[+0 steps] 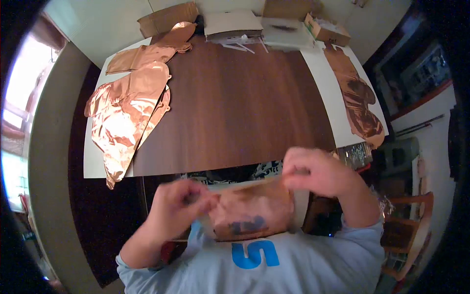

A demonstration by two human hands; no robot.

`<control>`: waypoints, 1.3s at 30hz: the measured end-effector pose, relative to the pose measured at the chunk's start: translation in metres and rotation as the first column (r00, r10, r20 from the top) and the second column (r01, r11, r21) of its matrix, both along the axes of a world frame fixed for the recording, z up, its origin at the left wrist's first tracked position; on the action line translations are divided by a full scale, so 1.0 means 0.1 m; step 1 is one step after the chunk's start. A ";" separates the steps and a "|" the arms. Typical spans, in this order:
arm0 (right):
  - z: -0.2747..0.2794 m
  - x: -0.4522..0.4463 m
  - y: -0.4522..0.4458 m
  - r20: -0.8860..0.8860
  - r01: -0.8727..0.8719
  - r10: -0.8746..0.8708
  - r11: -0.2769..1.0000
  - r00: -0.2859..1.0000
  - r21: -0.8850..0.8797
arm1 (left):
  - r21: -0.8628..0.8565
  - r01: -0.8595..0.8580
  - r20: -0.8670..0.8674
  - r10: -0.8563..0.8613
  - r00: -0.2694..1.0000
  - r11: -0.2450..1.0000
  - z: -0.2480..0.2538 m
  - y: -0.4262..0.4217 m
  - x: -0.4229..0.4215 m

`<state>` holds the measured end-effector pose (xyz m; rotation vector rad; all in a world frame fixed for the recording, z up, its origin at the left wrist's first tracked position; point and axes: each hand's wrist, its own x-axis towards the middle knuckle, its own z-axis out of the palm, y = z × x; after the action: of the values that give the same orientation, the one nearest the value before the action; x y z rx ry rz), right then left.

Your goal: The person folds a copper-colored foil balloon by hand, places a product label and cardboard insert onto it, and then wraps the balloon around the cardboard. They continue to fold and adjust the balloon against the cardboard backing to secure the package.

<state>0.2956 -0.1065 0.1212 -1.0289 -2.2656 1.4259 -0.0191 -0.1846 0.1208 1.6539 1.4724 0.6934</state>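
A copper-coloured foil balloon point(254, 208), flat and slightly blurred by motion, is stretched between my two hands just in front of my shirt. A dark bluish patch shows on its lower part. My left hand point(178, 203) pinches its upper left corner with thumb and fingers. At the upper right corner, my right hand point(313, 171) is closed on the edge. Several flat copper foil balloons point(127, 103) lie overlapping along the left side of the table, crinkled and shiny. More of the same foil point(355, 95) lies in a strip along the right side.
The brown table point(240, 108) has white sheets along both sides. At its back stand a white box point(232, 25), a clear plastic bag point(284, 33), an open carton point(328, 30) and thin white strips point(240, 47). A wooden chair point(411, 228) is at the right.
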 end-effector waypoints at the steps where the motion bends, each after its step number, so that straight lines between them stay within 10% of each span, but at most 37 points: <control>1: -0.08 -0.02 0.16 0.046 0.009 -0.010 1.000 0.999 0.025 | -0.121 -0.044 0.146 0.062 0.987 0.992 -0.20 0.16 -0.03; 5: -0.50 -0.16 0.93 0.289 0.122 -0.078 0.983 0.954 -0.137 | -0.261 -0.044 -0.100 0.018 0.995 0.964 -0.47 0.98 0.03; 9: -0.68 -0.24 1.27 0.352 0.172 -0.110 0.973 0.929 -0.150 | 0.307 0.048 -0.624 0.163 0.764 0.950 -0.64 1.22 0.29; 14: -0.71 -0.26 1.30 0.369 0.181 -0.159 0.983 0.916 -0.026 | 0.609 0.300 -0.336 -0.104 0.936 0.734 -0.93 1.32 0.55; 17: -0.75 -0.24 1.05 0.168 0.480 -0.490 0.872 0.855 0.100 | 0.594 0.316 -0.292 -0.168 0.942 0.740 -1.18 1.35 0.64; 20: -0.76 -0.08 0.61 -0.013 0.437 -0.646 0.501 0.763 0.747 | 0.570 0.300 -0.294 -0.151 0.944 0.765 -1.15 1.35 0.65; 26: -1.09 0.31 -0.50 0.115 0.713 -0.721 0.693 0.683 0.106 | 0.572 0.311 -0.300 -0.159 0.941 0.759 -1.12 1.36 0.65; 29: -1.25 0.21 -0.59 -0.022 0.573 -0.751 0.523 0.660 -0.631 | 0.557 0.324 -0.306 -0.174 0.936 0.765 -1.09 1.35 0.65; 39: -1.20 -0.10 -0.57 -0.025 0.629 -0.779 0.524 0.627 -0.574 | 0.150 0.367 -0.196 -0.336 0.921 0.918 -0.69 1.68 0.61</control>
<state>0.2853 -0.1636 0.0009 -1.5474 -0.9884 1.6377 0.0417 -0.0166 0.0516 2.0984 1.1986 0.5092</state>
